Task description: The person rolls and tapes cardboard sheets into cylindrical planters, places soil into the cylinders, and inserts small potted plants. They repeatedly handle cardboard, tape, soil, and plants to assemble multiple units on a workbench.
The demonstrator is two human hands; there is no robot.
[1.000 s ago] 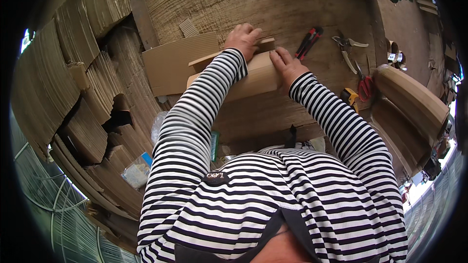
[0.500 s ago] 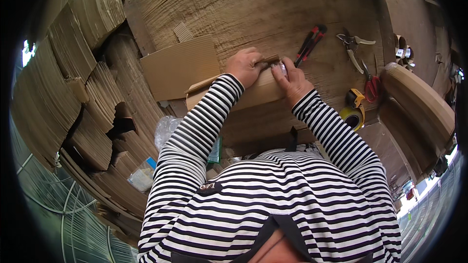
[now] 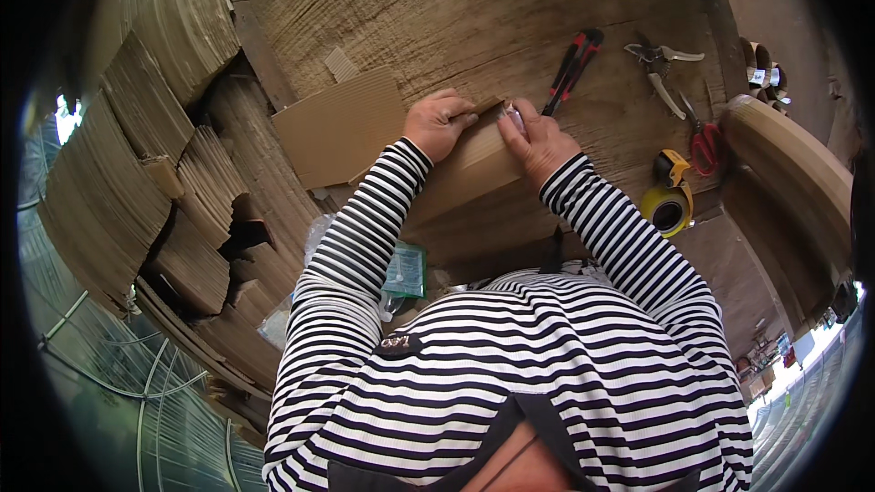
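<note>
A long folded piece of brown cardboard (image 3: 478, 167) lies slantwise on the wooden table, in front of me. My left hand (image 3: 437, 125) is closed on its far left edge, thumb and fingers pinching the raised flap. At the upper right end of the cardboard, my right hand (image 3: 540, 138) presses with its thumb and bent fingers. A small shiny, clear piece, perhaps tape, shows at the right fingertips. The palms hide part of the cardboard. Just beyond the right hand lies a red and black box cutter (image 3: 574, 68).
A flat cardboard sheet (image 3: 337, 132) lies left of my hands. Cardboard stacks (image 3: 100, 191) rise at the left. To the right are pruning shears (image 3: 661, 73), red-handled scissors (image 3: 705, 148), a yellow tape roll in a dispenser (image 3: 667, 210) and a curved cardboard piece (image 3: 797, 155).
The view has shifted slightly. My left hand has slid a little left along the flap, farther from the right hand. The right hand stays at the cardboard's end.
</note>
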